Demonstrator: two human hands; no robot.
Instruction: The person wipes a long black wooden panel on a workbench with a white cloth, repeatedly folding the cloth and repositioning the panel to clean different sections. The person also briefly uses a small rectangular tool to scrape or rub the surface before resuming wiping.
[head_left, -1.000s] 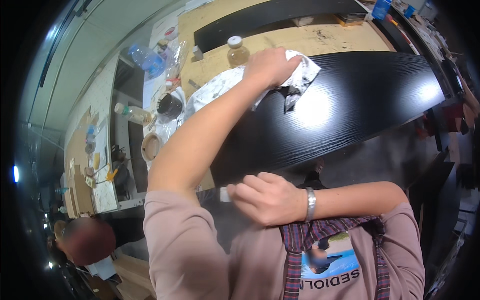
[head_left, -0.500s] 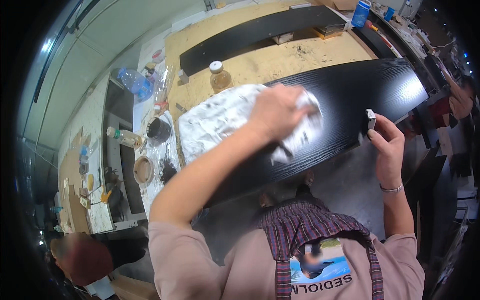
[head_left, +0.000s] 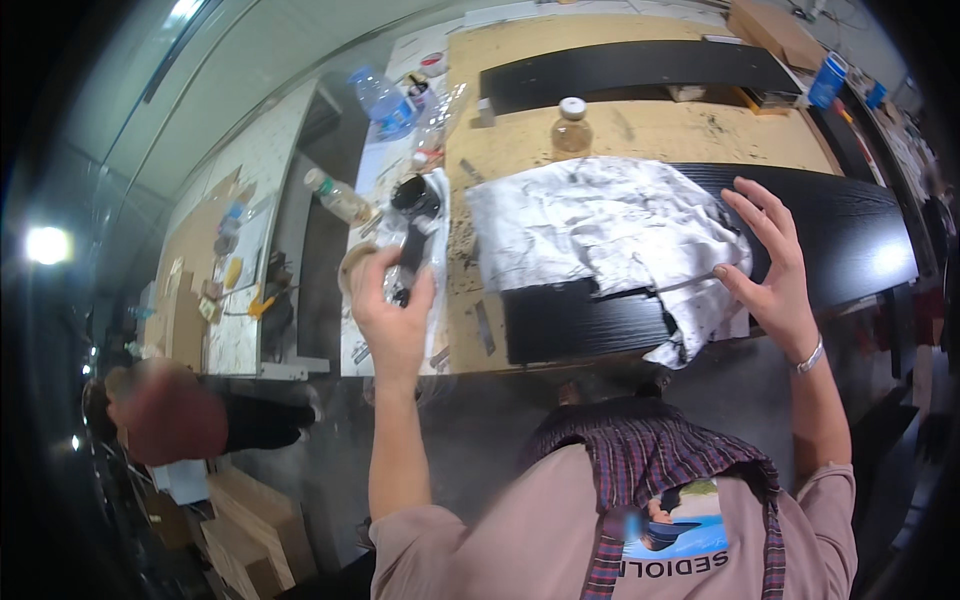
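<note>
A white cloth (head_left: pixel 600 225) with black smudges lies rumpled over a long black wood-grain board (head_left: pixel 840 230), one corner hanging past the near edge. My right hand (head_left: pixel 778 275) is open at the cloth's right end, fingers spread and thumb tip at the fabric. My left hand (head_left: pixel 392 325) is open over the plastic-covered strip at the left, thumb and fingers apart. Just beyond its fingers are a dark elongated piece (head_left: pixel 413 245) and a black-stained cup (head_left: pixel 412 195). A round tan dish (head_left: pixel 355 262) is partly hidden behind that hand.
A small bottle of amber liquid (head_left: pixel 572 130) stands behind the cloth. Another black board (head_left: pixel 640 72) lies at the back. A clear bottle (head_left: pixel 340 197) and a large bluish bottle (head_left: pixel 382 103) are at the left. A person in a dark red top (head_left: pixel 175 415) is at far left.
My left hand has left the cloth and moved left to the cup and dish. My right hand no longer shows the small black-and-white block and is now at the cloth. The view has turned left.
</note>
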